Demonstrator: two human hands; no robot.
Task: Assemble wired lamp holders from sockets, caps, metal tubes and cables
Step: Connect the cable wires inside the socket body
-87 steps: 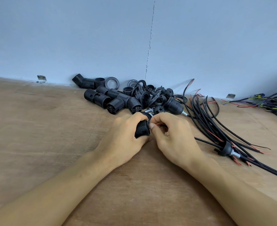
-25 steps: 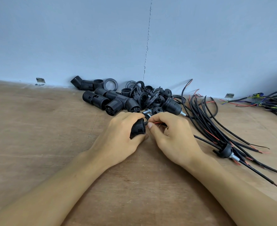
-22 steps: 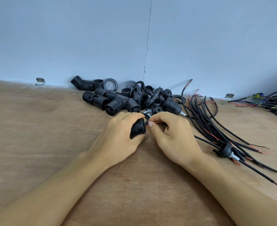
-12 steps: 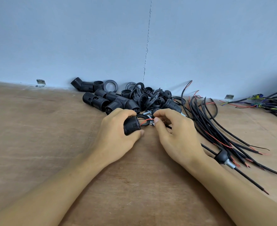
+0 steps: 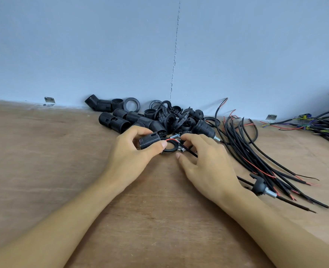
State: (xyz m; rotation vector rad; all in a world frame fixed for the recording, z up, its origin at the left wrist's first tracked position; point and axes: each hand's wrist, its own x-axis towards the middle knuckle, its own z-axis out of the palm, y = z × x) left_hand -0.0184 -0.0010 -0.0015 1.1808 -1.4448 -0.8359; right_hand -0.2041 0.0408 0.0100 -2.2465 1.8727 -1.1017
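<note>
The left hand [image 5: 130,159] grips one black ribbed plastic socket [image 5: 150,141] low over the brown wooden table [image 5: 43,171] — one red-cored black cable [image 5: 190,152] runs from it across one black plastic ring [image 5: 168,150]. The right hand [image 5: 206,165] curls near that cable; grasp unclear.

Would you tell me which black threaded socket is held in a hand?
The socket the left hand grips, red wire at its end; the others lie piled near the wall.
</note>
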